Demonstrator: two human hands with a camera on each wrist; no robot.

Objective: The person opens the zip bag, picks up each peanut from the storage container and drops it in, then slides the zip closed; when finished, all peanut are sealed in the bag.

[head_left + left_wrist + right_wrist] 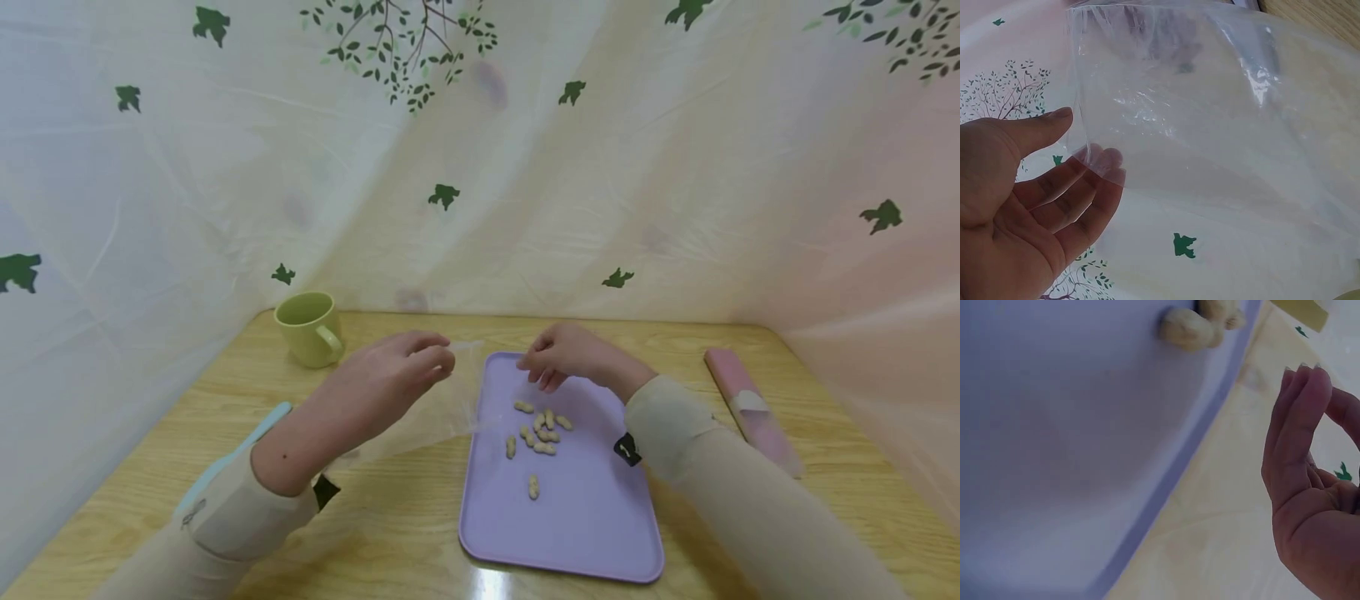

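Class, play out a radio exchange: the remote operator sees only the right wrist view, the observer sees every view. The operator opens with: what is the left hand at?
Observer: The left hand shows partly through a clear plastic bag.
Operator: Any peanuts beyond the few in my view?
Observer: Yes, one lies apart from the rest, toward the near end of the purple tray.
Operator: And off the tray, to its right?
Observer: A pink case lies on the wooden table.
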